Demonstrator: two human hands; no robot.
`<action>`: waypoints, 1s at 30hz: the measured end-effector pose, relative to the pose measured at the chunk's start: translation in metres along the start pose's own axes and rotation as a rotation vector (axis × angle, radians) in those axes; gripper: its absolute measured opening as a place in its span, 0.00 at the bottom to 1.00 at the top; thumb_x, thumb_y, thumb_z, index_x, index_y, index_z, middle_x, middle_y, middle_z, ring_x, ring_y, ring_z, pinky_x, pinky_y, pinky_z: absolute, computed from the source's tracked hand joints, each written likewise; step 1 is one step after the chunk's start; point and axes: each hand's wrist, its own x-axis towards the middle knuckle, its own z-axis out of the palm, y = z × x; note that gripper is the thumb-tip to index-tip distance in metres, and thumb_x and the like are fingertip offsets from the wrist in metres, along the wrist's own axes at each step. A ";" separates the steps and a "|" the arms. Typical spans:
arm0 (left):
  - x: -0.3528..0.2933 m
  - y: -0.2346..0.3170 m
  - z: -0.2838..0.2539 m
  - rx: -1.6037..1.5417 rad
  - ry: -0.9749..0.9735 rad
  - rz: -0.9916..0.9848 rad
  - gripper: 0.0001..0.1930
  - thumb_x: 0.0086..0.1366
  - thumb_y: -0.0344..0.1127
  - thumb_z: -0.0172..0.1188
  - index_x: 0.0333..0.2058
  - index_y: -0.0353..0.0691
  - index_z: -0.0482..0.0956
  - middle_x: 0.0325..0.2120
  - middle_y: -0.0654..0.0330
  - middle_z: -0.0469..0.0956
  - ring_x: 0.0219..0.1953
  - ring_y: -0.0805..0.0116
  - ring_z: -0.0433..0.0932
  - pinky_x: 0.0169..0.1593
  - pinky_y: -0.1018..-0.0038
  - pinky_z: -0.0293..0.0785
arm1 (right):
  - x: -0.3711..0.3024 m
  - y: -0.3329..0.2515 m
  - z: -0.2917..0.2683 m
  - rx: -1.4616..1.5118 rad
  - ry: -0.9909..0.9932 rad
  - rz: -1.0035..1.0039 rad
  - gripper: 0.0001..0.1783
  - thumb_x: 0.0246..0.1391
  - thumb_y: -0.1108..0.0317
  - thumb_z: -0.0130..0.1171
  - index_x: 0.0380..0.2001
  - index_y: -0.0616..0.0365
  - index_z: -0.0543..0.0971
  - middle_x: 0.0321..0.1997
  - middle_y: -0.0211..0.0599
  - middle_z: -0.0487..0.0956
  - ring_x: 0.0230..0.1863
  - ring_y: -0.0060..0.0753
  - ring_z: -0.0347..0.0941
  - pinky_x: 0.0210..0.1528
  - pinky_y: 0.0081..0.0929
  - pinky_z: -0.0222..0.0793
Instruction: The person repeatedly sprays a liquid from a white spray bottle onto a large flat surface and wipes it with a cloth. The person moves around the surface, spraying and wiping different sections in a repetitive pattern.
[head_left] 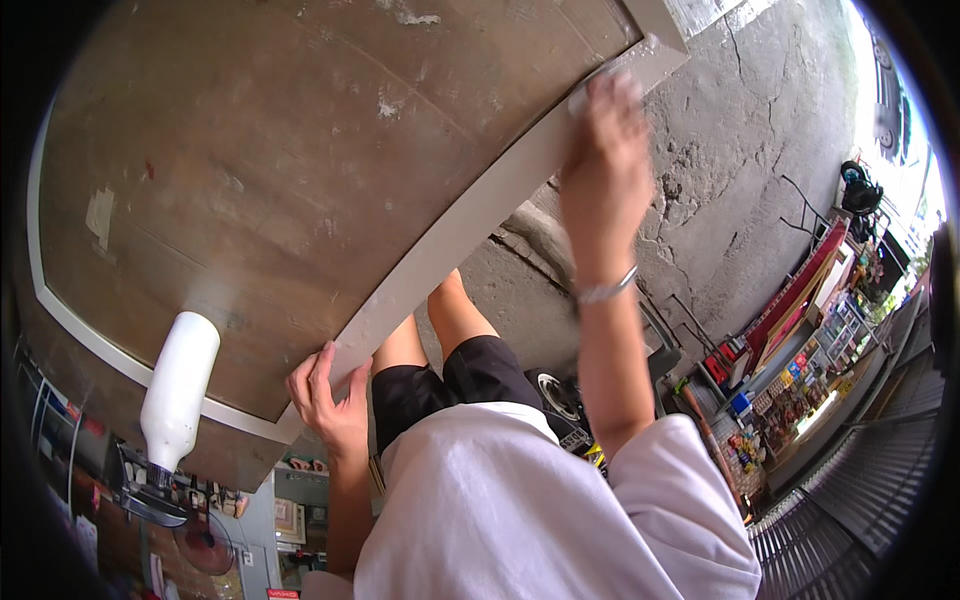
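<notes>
A large pale grey rectangular frame (pixel 450 230) lies flat on a worn brown tabletop (pixel 270 170), its long near side running along the table's edge. My left hand (pixel 335 405) grips this side close to the near left corner, thumb and fingers apart across the strip. Toward the far right corner, my right hand (pixel 605 170) presses down on the same strip, its fingers bent and blurred by motion. Something pale shows beside these fingers, too smeared to make out. A white spray bottle (pixel 180 390) with a black nozzle stands on the table, left of my left hand.
Cracked concrete floor (pixel 740 130) stretches to the right of the table. Farther right are a goods-laden display (pixel 790 400), leaning boards (pixel 800 290) and a corrugated metal shutter (pixel 850 510). A standing fan (pixel 205 540) is at the lower left.
</notes>
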 end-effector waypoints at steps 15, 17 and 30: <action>0.001 -0.007 -0.003 -0.001 -0.043 0.022 0.26 0.52 0.35 0.81 0.50 0.37 0.85 0.40 0.56 0.80 0.42 0.54 0.76 0.48 0.57 0.74 | -0.003 -0.010 -0.005 -0.065 0.008 -0.050 0.25 0.63 0.77 0.54 0.64 0.60 0.77 0.70 0.48 0.75 0.72 0.46 0.71 0.75 0.45 0.64; 0.000 -0.006 -0.003 -0.014 -0.037 0.021 0.26 0.52 0.35 0.81 0.50 0.37 0.85 0.40 0.56 0.80 0.42 0.54 0.76 0.48 0.57 0.74 | 0.009 -0.007 -0.003 -0.076 0.036 -0.050 0.23 0.65 0.76 0.54 0.63 0.62 0.78 0.69 0.50 0.76 0.72 0.48 0.71 0.75 0.45 0.64; 0.000 -0.009 -0.002 -0.012 -0.048 0.035 0.25 0.52 0.37 0.82 0.49 0.37 0.85 0.40 0.57 0.81 0.41 0.55 0.77 0.49 0.57 0.74 | -0.031 -0.047 -0.018 -0.007 -0.265 0.063 0.27 0.65 0.77 0.55 0.67 0.58 0.75 0.74 0.50 0.70 0.75 0.48 0.66 0.76 0.44 0.61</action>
